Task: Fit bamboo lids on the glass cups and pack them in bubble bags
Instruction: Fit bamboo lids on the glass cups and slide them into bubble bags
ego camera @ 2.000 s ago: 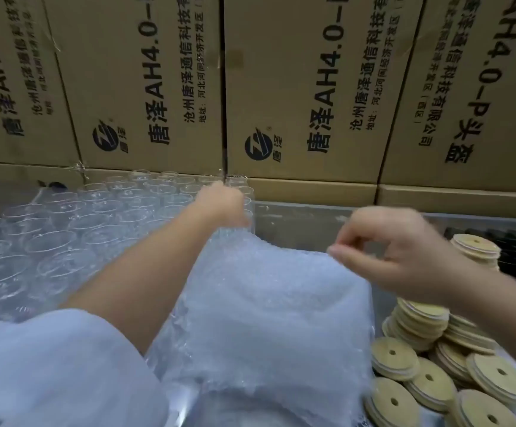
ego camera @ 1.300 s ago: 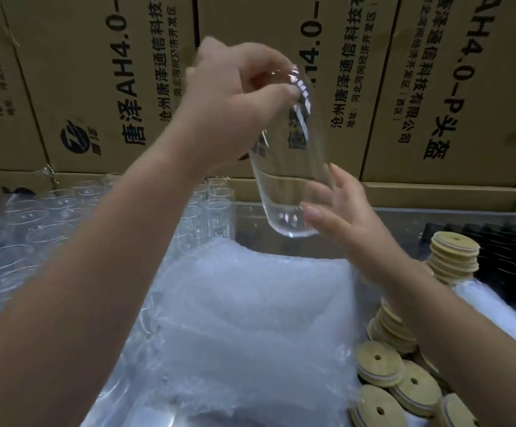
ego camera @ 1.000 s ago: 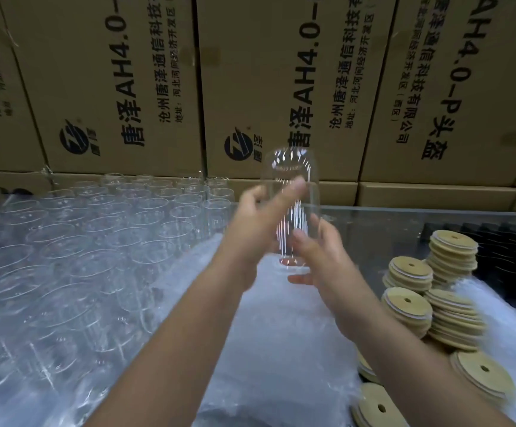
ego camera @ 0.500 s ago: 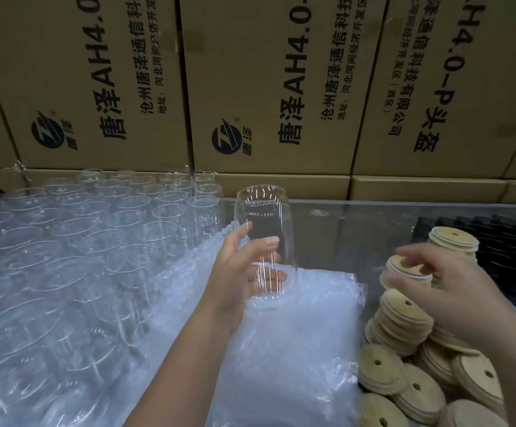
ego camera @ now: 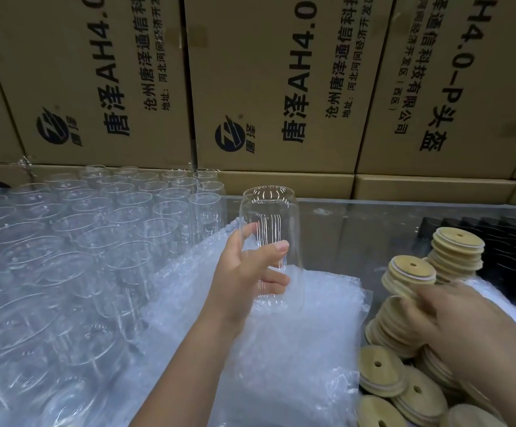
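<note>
Left fingers [ego camera: 266, 252] wrap the glass cup [ego camera: 270, 217]; right fingers [ego camera: 420, 306] hold a bamboo lid [ego camera: 410, 269]

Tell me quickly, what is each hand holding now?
Left hand: holds the glass cup upright.
Right hand: grips a bamboo lid, though blurred.

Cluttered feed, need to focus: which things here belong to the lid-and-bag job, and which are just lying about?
Job: glass cup gripped by left hand; bamboo lids at right hand; bubble bags; waiting glass cups.
Lying about: cardboard boxes; black tray.
</note>
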